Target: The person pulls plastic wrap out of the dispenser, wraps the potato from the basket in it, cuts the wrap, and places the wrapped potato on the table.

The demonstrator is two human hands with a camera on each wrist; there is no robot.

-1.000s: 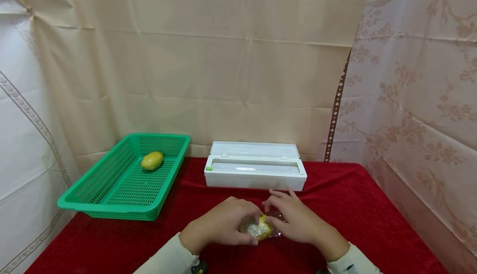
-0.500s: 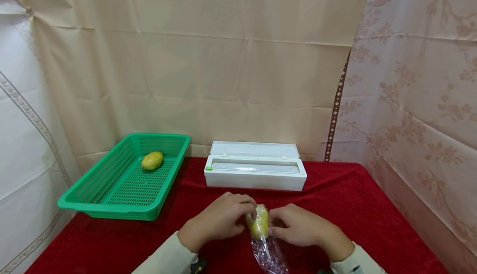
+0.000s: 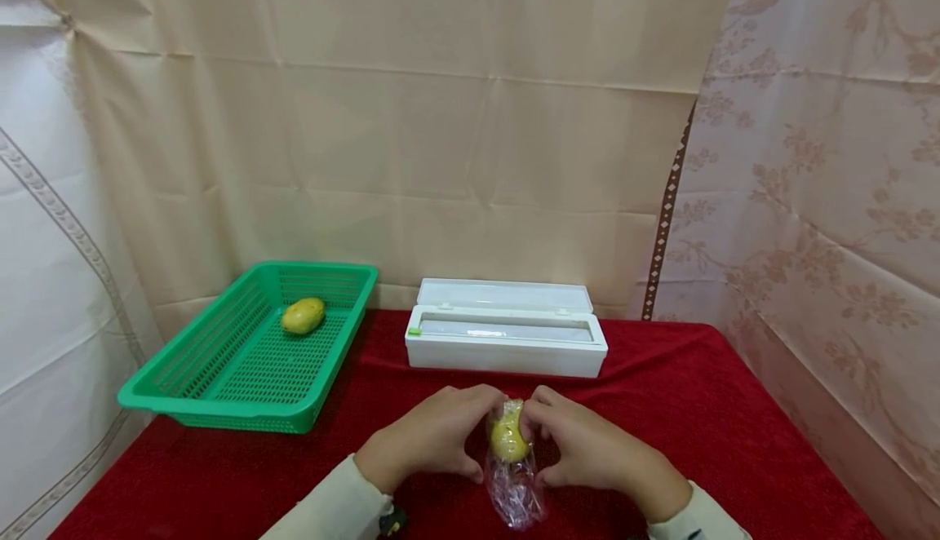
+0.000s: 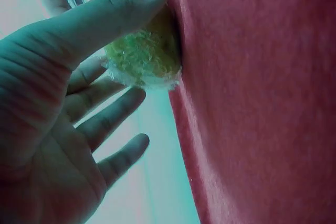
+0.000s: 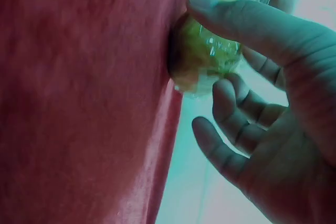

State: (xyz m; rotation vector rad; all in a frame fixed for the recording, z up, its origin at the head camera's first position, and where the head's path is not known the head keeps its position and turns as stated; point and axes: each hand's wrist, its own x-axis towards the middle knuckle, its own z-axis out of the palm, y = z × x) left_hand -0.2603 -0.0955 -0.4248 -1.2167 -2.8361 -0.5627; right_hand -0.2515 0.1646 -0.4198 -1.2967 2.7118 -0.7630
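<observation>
A yellow mango (image 3: 508, 439), bundled in shiny cling film (image 3: 516, 497), sits on the red cloth between both hands. The film's loose end trails toward the person. At the mango's left side, the curved fingers of my left hand (image 3: 435, 434) hold it; the thumb crosses in front of the fruit (image 4: 142, 56) in the left wrist view. From the other side my right hand (image 3: 598, 452) holds it with bent fingertips at the yellow skin, its thumb lower, beside the film. In the right wrist view, the wrapped mango (image 5: 202, 56) touches the cloth.
A white cling film dispenser box (image 3: 507, 354) with its lid raised stands behind the hands. On the left is a green basket (image 3: 272, 377) holding another mango (image 3: 303, 316). Red cloth (image 3: 705, 426) covers the table, and curtains (image 3: 470, 157) hang behind it.
The mango has turned from lying crosswise to pointing away from the person, with the film tail now toward the person. Both hands have shifted to either side of its far part.
</observation>
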